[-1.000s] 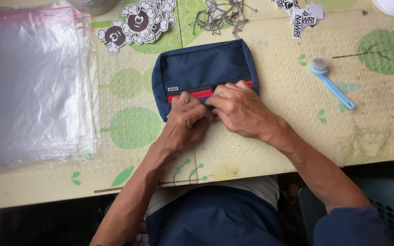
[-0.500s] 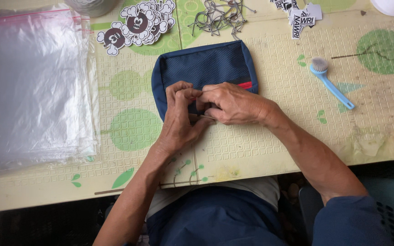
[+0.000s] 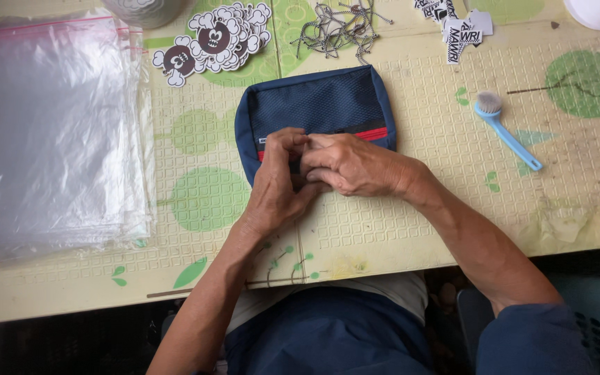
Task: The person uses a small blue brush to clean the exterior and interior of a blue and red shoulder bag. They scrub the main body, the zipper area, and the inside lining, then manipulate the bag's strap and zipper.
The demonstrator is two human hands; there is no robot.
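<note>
Left hand (image 3: 280,182): we see it lying on the lower half of the navy fabric pouch with a mesh front and a red zip strip (image 3: 314,104), fingers curled and pinching at the zip line.
Right hand (image 3: 352,164): it comes in from the right and meets the left at the same spot, fingertips closed on the pouch's zip area; we cannot tell whether a small part sits between them.
Pouch: it lies flat near the middle of the cream table mat with green circles (image 3: 418,222), its lower edge under both hands.
Right of us: a light blue brush with a long handle (image 3: 507,132).
Left: a stack of clear plastic bags (image 3: 50,132).
Far edge: sheep-shaped stickers (image 3: 213,38), a tangle of grey cords (image 3: 335,28) and black-and-white printed tags (image 3: 456,21).
</note>
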